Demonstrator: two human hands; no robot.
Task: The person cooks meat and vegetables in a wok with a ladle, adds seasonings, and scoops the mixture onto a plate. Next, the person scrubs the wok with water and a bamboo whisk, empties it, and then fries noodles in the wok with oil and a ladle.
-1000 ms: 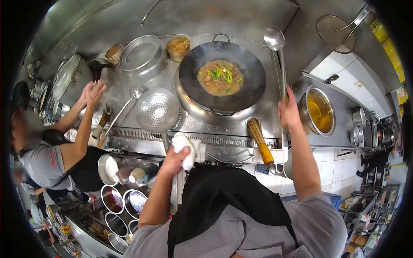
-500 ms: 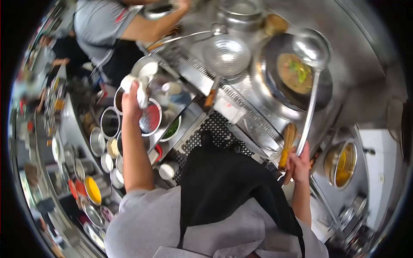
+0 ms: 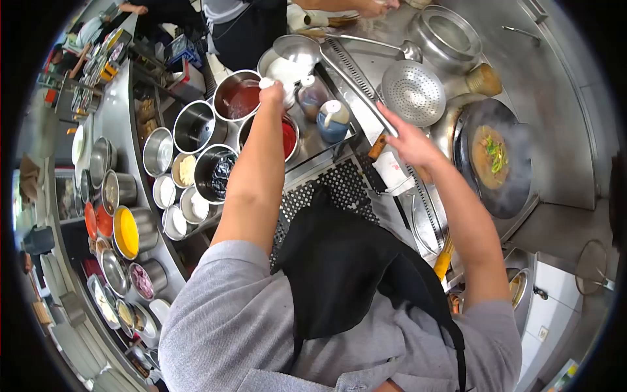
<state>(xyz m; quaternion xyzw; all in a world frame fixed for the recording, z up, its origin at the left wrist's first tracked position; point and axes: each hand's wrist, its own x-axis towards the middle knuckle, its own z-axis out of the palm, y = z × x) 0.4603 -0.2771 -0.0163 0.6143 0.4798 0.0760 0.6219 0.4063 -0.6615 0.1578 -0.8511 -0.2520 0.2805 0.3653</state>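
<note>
My right hand grips the long metal handle of a ladle, its index finger lying along the shaft. The ladle's bowl hangs over a container of white contents at the counter's far end. Closed around a white cloth, mostly hidden, my left hand is beside that container, above pots of red sauce. To the right, a dark wok holds brownish food with green pieces, and steam rises from it. A perforated strainer lies between the ladle and the wok.
Pots of sauce and squeeze bottles crowd the counter on the left. At the back stands a large metal pot near a bamboo brush. Co-workers, one in a black apron, stand beyond the counter.
The ladle has swung from over the wok to the white container on the left, with my right hand moving up and left. The camera view has turned, and steam now shows at the wok.
</note>
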